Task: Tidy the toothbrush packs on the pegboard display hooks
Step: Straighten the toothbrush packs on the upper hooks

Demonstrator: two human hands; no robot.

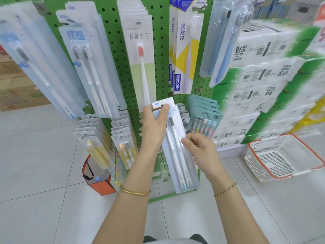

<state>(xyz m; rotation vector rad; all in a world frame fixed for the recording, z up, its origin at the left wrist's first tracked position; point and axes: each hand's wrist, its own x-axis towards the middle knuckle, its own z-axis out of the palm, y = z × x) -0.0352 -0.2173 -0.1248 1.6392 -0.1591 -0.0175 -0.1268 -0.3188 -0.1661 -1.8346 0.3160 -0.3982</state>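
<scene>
I have the twin toothbrush pack [177, 155] off every hook, held in the air in front of the lower middle of the pegboard [123, 55] and tilted, its top toward the board and its foot leaning out to the right. My left hand [154, 124] grips the head of the card, the thumb [165, 108] lying across the front where the hang hole should be and the rest curled behind. My right hand [198, 147] pinches the pack's right edge about halfway down with its fingers [186, 140] narrow.

What worries me is that thumb. It hides the hole, so I would be feeding a hook blind and might scrape the card past the tip instead of onto it. The tilt makes that worse, since the hole will not meet a hook squarely.

The light pinch on slick plastic could also slip, dropping the foot against the teal multi-brush packs [204, 124] just beside it or onto the floor.

I also judge a mix-up likely. The look-alike twin packs [84, 55] hang toward the upper left of the board, well apart from here, while the nearest hooks sit under the pink-bristled single packs [142, 55], so hanging it on the closest peg would leave the display untidy.
</scene>
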